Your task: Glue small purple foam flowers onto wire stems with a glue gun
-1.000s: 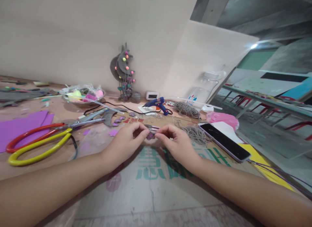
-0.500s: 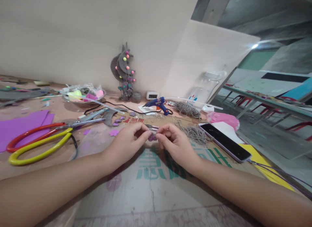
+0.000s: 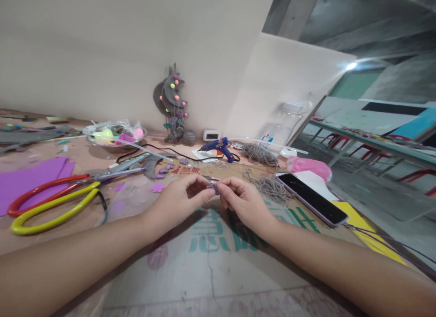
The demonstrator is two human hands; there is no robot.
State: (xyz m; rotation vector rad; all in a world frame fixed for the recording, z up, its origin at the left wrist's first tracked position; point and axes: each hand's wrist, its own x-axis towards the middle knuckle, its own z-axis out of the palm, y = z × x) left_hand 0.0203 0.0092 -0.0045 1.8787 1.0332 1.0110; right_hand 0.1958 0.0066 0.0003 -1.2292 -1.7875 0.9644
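A small purple and grey piece [image 3: 213,186] is pinched between the fingertips of both hands, above the printed cardboard [image 3: 204,271]. My left hand [image 3: 184,196] is closed on its left side, and my right hand [image 3: 243,200] grips its right side. The fingers hide most of it. Left of my left hand lies a purple flower cutout [image 3: 157,187]. A grey felt crescent [image 3: 150,166] with purple bits rests behind it. Just beyond the fingertips a thin metal tool [image 3: 210,177] shows in part.
Scissors [image 3: 54,203] and purple sheets [image 3: 34,176] lie left. Behind are a bowl [image 3: 117,144], a blue glue gun [image 3: 221,147], a small clock [image 3: 211,135] and a moon ornament [image 3: 173,99]. Grey cord [image 3: 272,190], a phone [image 3: 311,199] and a bottle [image 3: 282,126] stand or lie right.
The fingertips of both hands have shifted slightly around the small piece, and my right fingers are closer together. The whole view has moved a little.
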